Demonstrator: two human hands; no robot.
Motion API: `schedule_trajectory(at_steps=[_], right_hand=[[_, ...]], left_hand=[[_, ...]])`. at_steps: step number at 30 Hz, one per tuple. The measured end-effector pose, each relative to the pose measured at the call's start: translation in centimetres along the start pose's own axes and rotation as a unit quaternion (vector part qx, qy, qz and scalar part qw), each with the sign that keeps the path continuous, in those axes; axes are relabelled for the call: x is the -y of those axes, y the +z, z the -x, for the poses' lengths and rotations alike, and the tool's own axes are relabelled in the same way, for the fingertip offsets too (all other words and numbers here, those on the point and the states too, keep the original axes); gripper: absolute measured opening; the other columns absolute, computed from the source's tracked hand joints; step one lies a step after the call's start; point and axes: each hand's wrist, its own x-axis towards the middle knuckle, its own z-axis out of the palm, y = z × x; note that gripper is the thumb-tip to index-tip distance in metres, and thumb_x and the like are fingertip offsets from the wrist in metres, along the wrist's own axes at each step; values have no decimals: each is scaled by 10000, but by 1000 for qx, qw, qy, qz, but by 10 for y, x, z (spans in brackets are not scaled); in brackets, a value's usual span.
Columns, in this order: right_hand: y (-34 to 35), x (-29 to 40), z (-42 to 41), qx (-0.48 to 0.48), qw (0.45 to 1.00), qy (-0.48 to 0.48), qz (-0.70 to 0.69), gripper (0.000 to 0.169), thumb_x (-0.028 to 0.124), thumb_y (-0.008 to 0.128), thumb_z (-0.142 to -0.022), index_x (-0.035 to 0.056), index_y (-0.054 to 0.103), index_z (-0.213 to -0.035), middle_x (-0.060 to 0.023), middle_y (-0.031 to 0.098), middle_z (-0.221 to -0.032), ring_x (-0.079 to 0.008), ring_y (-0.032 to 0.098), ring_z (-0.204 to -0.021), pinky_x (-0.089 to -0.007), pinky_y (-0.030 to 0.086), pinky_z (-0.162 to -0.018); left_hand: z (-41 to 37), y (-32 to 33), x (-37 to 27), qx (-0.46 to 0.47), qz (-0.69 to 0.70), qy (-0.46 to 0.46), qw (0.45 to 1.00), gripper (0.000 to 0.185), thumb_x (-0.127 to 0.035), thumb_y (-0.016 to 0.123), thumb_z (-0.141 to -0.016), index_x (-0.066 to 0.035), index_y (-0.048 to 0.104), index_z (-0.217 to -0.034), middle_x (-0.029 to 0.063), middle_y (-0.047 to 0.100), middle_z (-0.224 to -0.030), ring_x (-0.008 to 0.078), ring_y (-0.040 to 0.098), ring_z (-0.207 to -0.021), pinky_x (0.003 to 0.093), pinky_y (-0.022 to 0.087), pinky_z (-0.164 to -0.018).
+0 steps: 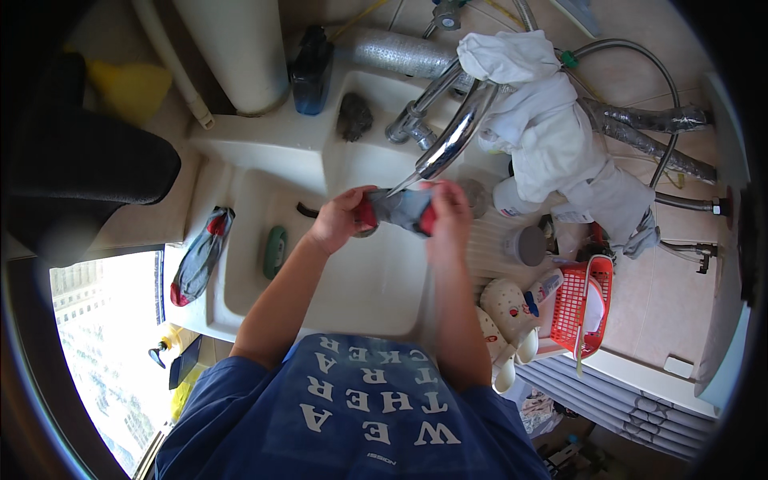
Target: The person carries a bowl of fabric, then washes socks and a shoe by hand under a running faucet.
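Over the white sink basin [378,288], a grey sock with red heel and toe [399,208] is stretched between both hands. My left hand [342,219] grips one red end, and my right hand [449,210], slightly blurred, grips the other. Water runs from the chrome faucet [450,141] onto the sock's upper side. A second grey and red sock [203,257] lies flat on the sink's left ledge. A green bar of soap [275,252] rests at the basin's left side, left of my left forearm.
White cloths [552,132] hang over pipes behind the faucet. On the right are a grey-lidded container [525,245], a red plastic basket [570,312] and white dotted shoes [504,306]. A dark blue bottle [312,75] stands at the back, near a dark scrubber [354,117].
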Motion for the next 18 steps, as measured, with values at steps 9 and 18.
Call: schedule_trajectory(at_steps=[9, 18], right_hand=[[4, -46, 31, 185, 917, -201, 292, 279, 76, 650, -894, -33, 593, -1145, -133, 654, -1062, -181, 694, -820, -233, 555, -633], [-2, -52, 13, 73, 985, 108, 114, 270, 221, 723, -870, -37, 672, -930, 45, 547, -739, -39, 430, -643, -208, 319, -547]], left_hand=[[18, -5, 10, 98, 169, 8, 981, 572, -305, 587, -858, 26, 478, -1311, 177, 564, -1273, 312, 540, -1179, 436, 385, -1048], [24, 0, -9, 118, 134, -17, 984, 856, -168, 462, -566, 91, 382, -1377, 230, 479, -1358, 345, 501, -1228, 427, 365, -1082]])
